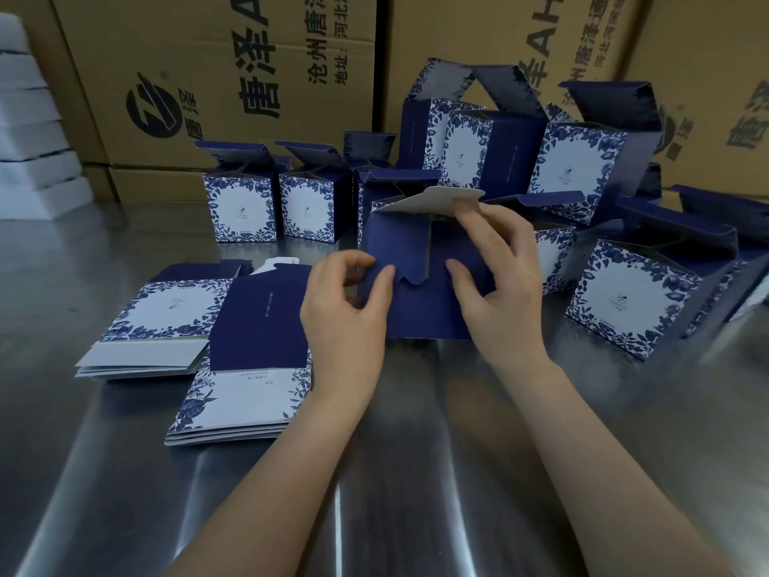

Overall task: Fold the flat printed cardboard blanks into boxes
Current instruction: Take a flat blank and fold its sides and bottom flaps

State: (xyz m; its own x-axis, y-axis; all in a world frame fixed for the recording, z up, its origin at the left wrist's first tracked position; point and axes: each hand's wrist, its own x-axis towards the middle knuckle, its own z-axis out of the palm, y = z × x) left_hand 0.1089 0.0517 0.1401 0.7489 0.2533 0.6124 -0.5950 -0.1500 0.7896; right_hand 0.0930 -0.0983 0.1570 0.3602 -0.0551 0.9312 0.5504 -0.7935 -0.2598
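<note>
Navy card: half-folded box (420, 304) at mid-worktop (374, 493), steel surface. Left hand (345, 314) pinches a notched flap on its left side. Right hand (497, 285) grips the right wall, fingertips (468, 211) on the raised white flap. Box base possibly touching the steel; hard to tell. Two stacks of flat blanks (166, 322) lie towards the left edge. Folded boxes (243, 206) stand along the far edge, lids up.

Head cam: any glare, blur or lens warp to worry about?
Head view: streaky glare on the steel table; wide-angle bending toward the edges, folded boxes at far right smeared; left hand, right hand and the held box sharp.
</note>
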